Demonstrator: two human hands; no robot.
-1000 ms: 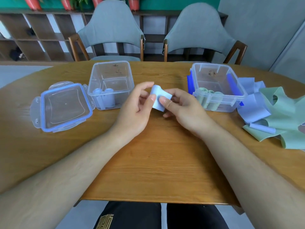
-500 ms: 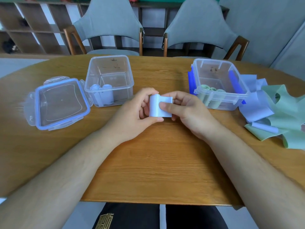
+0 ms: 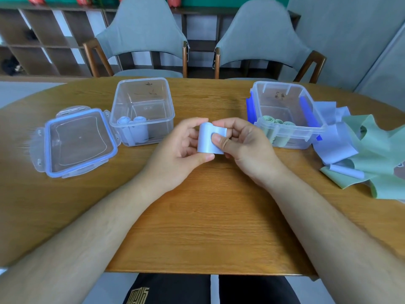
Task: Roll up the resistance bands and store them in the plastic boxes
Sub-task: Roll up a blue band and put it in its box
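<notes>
pinching a rolled blue band (image 3: 209, 139), left hand (image 3: 182, 148) and right hand (image 3: 243, 145) share the grip.

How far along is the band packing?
Partway. Done: blue rolls sit in the left box, green rolls in the right box. In hand: left hand and right hand grip a rolled blue band. Left: stowing it, rolling the loose pile on the right, perhaps fitting the lid.
</notes>
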